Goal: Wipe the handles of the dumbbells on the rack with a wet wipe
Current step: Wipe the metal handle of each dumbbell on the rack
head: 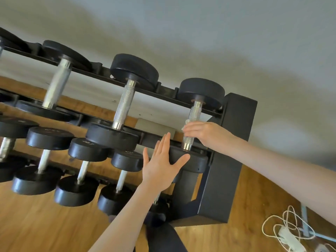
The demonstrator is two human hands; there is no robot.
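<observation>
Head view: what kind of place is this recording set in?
Probably a home gym or small workout room. A black tiered rack holds rows of dumbbells with knurled metal handles, standing on a wood floor against a plain wall, with a white cable lying loose nearby.

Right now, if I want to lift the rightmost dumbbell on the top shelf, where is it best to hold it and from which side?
Probably grip the knurled steel handle at its middle, between the two black heads. It runs front to back across the rack, so come from above. The right hand already wraps it with the wipe; the left hand lies flat against the front head.
</observation>
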